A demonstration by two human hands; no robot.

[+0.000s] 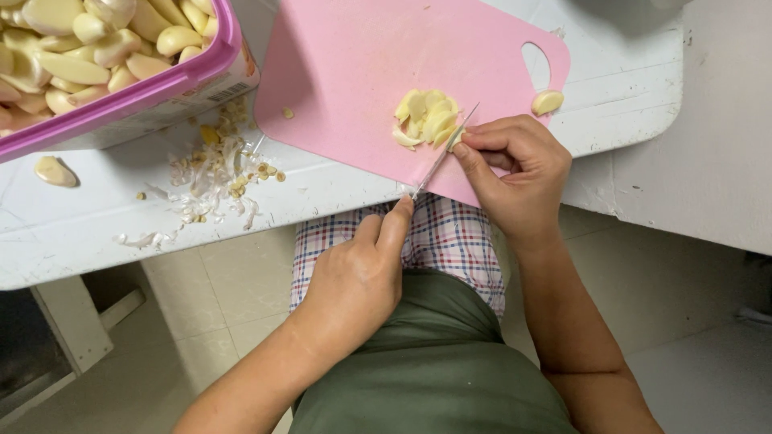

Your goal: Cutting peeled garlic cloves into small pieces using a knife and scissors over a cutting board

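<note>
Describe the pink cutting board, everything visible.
The board is thin, flat, pink, plastic-looking, with rounded corners and an oval handle hole near its right corner. It lies rotated on the white table, its near corner overhanging the table edge. A pile of garlic slices sits on it. The right hand pins a clove there; the left hand holds a knife across it. Its top edge is cropped.

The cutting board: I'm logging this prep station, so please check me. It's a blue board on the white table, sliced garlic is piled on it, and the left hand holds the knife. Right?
One thing is off: the cutting board is pink, not blue, as the head view shows. The rest holds: it lies on the white table, sliced garlic is piled on it, and the left hand holds the knife.
</note>
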